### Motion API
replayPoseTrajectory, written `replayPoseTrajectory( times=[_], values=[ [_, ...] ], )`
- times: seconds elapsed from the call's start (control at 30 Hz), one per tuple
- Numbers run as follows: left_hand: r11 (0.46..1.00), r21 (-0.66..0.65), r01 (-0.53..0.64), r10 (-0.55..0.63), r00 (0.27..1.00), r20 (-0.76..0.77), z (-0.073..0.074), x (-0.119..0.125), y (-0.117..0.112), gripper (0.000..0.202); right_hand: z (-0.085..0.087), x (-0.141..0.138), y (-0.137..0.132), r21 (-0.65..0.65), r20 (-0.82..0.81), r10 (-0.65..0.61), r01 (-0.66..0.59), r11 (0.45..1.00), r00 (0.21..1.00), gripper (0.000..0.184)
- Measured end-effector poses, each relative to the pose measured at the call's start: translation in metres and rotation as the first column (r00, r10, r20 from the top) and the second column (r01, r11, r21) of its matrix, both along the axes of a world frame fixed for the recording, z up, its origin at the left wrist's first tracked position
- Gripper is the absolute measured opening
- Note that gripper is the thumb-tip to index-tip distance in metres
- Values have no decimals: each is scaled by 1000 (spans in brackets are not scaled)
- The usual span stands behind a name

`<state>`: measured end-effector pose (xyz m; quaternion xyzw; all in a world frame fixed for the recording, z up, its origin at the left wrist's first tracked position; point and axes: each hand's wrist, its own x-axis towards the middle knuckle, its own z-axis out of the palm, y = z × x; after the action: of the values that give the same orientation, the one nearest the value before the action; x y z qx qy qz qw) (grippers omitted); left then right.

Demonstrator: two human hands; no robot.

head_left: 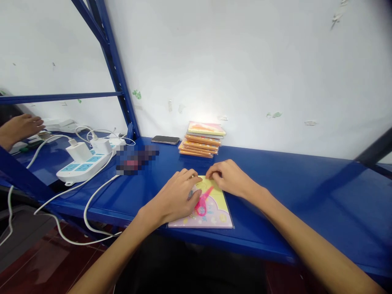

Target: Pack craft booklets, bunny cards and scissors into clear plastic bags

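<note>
A thin pastel yellow and purple booklet pack (219,222) lies flat at the table's front edge, seemingly in clear plastic. Small pink scissors (202,203) show on its face; whether they are under the plastic I cannot tell. My left hand (177,196) rests over the pack's left side, its thumb apart from the bent fingers. At the pack's top edge, my right hand (231,177) has its thumb and fingers curled together in a pinch. What lies between those fingertips is hard to see.
Behind the pack, a stack of similar packs (200,143) stands against the wall. A phone (165,140) lies left of it. A white power strip (88,165) with plugs and trailing cables, a blurred-out object (136,161) and a blue metal frame (114,61) are on the left. Another person's hand (23,128) shows far left.
</note>
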<state>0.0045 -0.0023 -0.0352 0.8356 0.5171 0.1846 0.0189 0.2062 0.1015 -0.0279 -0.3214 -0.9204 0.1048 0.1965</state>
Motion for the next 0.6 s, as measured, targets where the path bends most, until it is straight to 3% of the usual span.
replayPoseTrajectory(
  times=[0.13,0.3,0.47,0.6],
  values=[
    [999,0,-45,45,999,-24,2,-1,-1,32,2,0,-1,2,2,-38,38,999,999,38],
    [1000,5,27,-27,1000,0,0,2,0,37,2,-3,-5,-40,-34,49,-50,998,998,37],
    [999,9,-47,47,999,-12,-1,5,-1,34,2,0,-3,-26,-8,-52,52,998,999,35],
    [999,34,-38,39,999,-21,-2,6,-1,33,0,-3,-4,-33,-19,-10,10,999,1000,34]
  ],
)
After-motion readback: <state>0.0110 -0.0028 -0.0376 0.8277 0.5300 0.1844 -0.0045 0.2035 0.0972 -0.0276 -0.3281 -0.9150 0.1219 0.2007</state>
